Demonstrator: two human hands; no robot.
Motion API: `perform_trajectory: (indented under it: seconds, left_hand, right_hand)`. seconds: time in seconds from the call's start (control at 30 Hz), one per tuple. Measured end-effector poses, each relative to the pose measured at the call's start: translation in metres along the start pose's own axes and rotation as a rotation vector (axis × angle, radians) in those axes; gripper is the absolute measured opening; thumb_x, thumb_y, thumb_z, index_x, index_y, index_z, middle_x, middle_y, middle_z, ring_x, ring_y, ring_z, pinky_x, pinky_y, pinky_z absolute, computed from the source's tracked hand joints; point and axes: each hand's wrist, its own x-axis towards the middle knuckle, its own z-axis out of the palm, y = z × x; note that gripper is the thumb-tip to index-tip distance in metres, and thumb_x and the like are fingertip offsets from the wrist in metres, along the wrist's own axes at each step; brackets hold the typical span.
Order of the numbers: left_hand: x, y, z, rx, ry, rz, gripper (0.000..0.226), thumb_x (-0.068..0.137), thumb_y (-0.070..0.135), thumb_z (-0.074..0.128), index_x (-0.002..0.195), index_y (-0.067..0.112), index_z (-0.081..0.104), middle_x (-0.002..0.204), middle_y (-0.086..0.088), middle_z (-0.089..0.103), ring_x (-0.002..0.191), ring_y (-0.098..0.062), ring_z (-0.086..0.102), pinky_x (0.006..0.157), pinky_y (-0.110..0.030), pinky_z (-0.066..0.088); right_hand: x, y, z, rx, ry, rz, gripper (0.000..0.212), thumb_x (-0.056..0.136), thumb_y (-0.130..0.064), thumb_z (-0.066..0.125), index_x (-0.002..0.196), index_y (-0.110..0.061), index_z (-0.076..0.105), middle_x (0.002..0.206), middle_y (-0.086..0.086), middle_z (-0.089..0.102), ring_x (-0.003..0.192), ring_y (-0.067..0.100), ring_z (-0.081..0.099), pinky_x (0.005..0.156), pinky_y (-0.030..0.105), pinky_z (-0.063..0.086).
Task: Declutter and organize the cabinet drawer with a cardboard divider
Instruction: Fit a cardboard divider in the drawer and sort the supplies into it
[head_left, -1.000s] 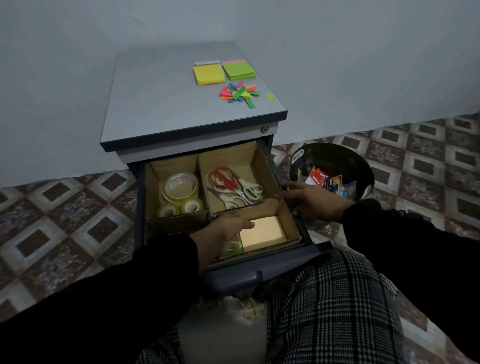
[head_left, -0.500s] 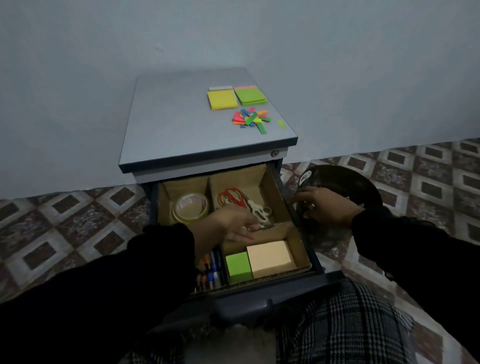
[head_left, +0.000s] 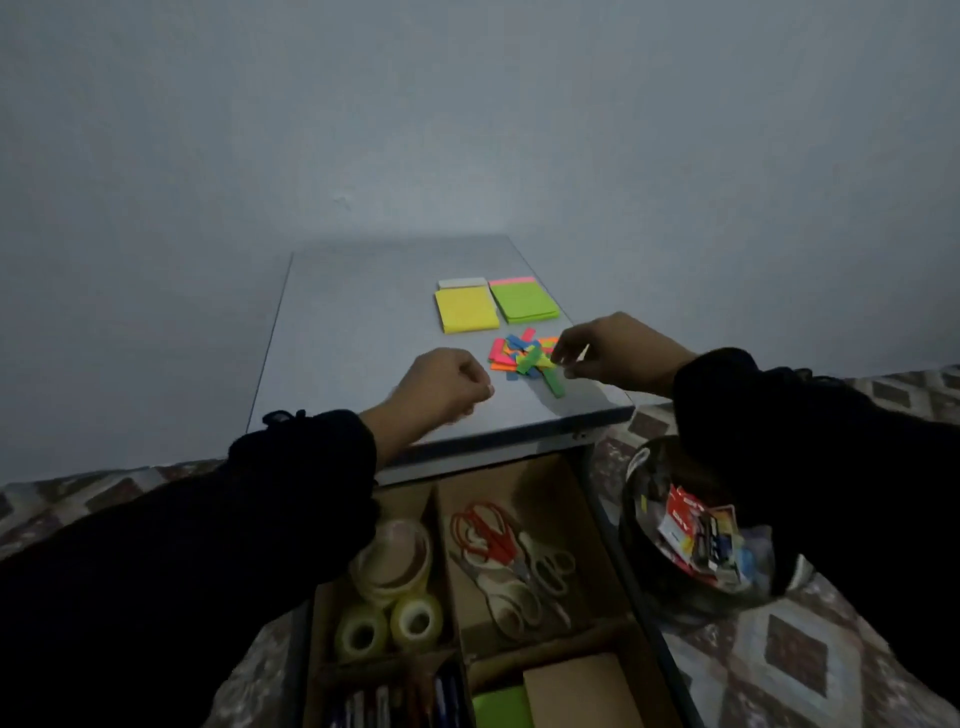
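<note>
The grey cabinet top (head_left: 363, 332) stands against a plain wall on patterned tile floor (head_left: 810, 654), carrying yellow (head_left: 466, 310) and green sticky-note pads (head_left: 524, 301) near its right edge. The left hand (head_left: 441, 387) hovers curled and holding nothing; the right hand (head_left: 613, 351) pinches at the colourful paper strips (head_left: 524, 356). Below, the open drawer's cardboard divider (head_left: 447, 561) separates tape rolls (head_left: 395, 582) from scissors (head_left: 509, 561).

The cabinet top (head_left: 363, 332) is a smooth, matt grey surface. The drawer divider (head_left: 550, 499) is plain brown cardboard, dull and slightly rough. The tape rolls (head_left: 395, 561) are clear glossy plastic. The scissors (head_left: 511, 558) have plastic handles (red on one pair). The paper strips (head_left: 524, 356) and sticky-note pads (head_left: 467, 310) are matt neon. The bowl (head_left: 665, 571) is dark and shiny. Both sleeves (head_left: 291, 499) are black matt cloth.
</note>
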Motion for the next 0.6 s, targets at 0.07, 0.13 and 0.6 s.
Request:
perform_trajectory:
  seconds: [0.07, 0.13, 0.6]
  left_hand:
    - [0.028, -0.002, -0.013, 0.140, 0.058, 0.061, 0.010, 0.085, 0.016, 0.065, 0.091, 0.008, 0.067, 0.088, -0.010, 0.067, 0.080, -0.023, 0.063, 0.073, -0.031, 0.050]
    - [0.054, -0.006, -0.022, 0.287, 0.098, 0.084, 0.014, 0.085, 0.021, 0.064, 0.094, 0.010, 0.067, 0.097, -0.007, 0.068, 0.093, -0.023, 0.061, 0.078, -0.030, 0.047]
    - [0.180, -0.049, -0.036, 0.570, 0.039, 0.057, 0.069, 0.088, 0.042, 0.059, 0.143, 0.012, 0.032, 0.144, -0.012, 0.039, 0.130, -0.029, 0.039, 0.100, -0.034, 0.036]
  right_hand:
    - [0.026, 0.003, -0.004, 0.021, 0.028, 0.013, 0.022, 0.088, -0.018, 0.061, 0.109, -0.014, 0.066, 0.106, 0.003, 0.069, 0.091, 0.016, 0.060, 0.074, 0.022, 0.037]
    - [0.050, 0.008, -0.003, 0.036, 0.036, 0.034, 0.022, 0.088, -0.017, 0.061, 0.110, -0.013, 0.066, 0.107, 0.004, 0.068, 0.096, 0.019, 0.060, 0.076, 0.023, 0.037]
    - [0.176, 0.054, 0.024, -0.059, -0.098, 0.123, 0.057, 0.088, -0.025, 0.063, 0.138, -0.012, 0.039, 0.142, 0.012, 0.040, 0.127, 0.028, 0.042, 0.098, 0.030, 0.032]
